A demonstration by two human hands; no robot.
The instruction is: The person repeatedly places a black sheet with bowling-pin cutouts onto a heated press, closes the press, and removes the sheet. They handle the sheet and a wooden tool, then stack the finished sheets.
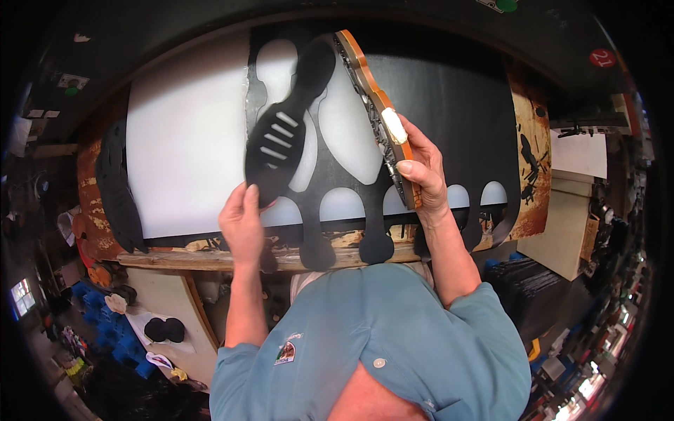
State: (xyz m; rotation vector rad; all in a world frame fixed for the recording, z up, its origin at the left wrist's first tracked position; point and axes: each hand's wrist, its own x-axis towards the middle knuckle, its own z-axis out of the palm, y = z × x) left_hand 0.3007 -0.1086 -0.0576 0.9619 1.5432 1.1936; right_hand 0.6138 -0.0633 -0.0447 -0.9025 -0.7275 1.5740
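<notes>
1. Pinching in the left hand (pixel 242 214), by one end, a thin black sole-shaped piece with slanted slots (pixel 277 151), left of upper centre.
2. Gripping firmly in the right hand (pixel 425 168) a curved orange-brown tool with dark metallic face (pixel 368 83), upper centre.
3. Partly hidden behind both: black sheet with sole-shaped cutouts (pixel 449 105).
4. At left: smooth white sheet (pixel 189 133).
5. Upper right: round red label with white marking (pixel 602 58); lower centre: small shirt patch (pixel 285 353).

Eleven o'clock: black insole (pixel 300 104) with pale slanted stripes. One: white-patched, orange-brown cutting die (pixel 380 98). Ten: plain white sheet (pixel 189 140). Two: black sheet (pixel 456 126). Six: teal shirt (pixel 365 323).
</notes>
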